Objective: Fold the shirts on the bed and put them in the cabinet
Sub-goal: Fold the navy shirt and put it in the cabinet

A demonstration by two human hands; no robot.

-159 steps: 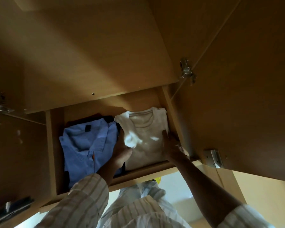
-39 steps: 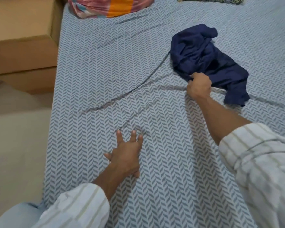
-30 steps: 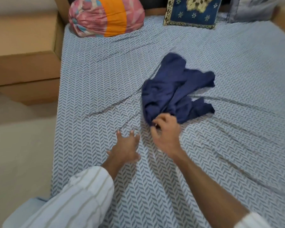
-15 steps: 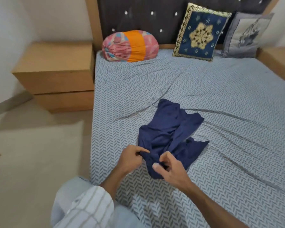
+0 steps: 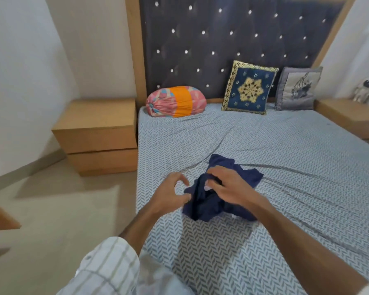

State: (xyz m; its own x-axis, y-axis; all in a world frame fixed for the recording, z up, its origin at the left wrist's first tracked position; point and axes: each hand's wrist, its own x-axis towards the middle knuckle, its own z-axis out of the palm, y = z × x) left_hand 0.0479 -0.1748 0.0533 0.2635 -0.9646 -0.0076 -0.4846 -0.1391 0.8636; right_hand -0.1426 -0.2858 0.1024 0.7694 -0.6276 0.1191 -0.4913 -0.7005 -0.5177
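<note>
Bedroom, white walls, beige floor. Bed (image 5: 285, 167) with grey-white herringbone sheet fills the right and centre; dark tufted headboard (image 5: 232, 39) in a wood frame at the far end. Along the head edge: pink-and-orange bolster (image 5: 176, 102) at the far left corner, blue-gold embroidered cushion (image 5: 249, 88) mid, grey cushion (image 5: 297, 89) beside it toward the right. Wooden nightstand (image 5: 98, 135) against the bed's left edge near the head; second nightstand (image 5: 349, 116) on the right side, small astronaut figure (image 5: 364, 90) on it.

Navy shirt (image 5: 207, 203), crumpled, unfolded, lies on the sheet near the bed's left edge, toward the foot, wrinkles in the sheet running out from it to the right.

Right hand (image 5: 228, 186) is on top of the shirt, fingers curled and pinching a bunch of navy fabric at the upper middle; a pale tag or label shows just under the fingers. Left hand (image 5: 170, 194) sits just beside the shirt's left edge, fingers curved, thumb and forefinger apart in a C-shape; the lower fingertips touch the fabric edge, firm grip cannot be told. Striped white sleeve (image 5: 107, 267) on the left forearm; the right forearm is bare.
</note>
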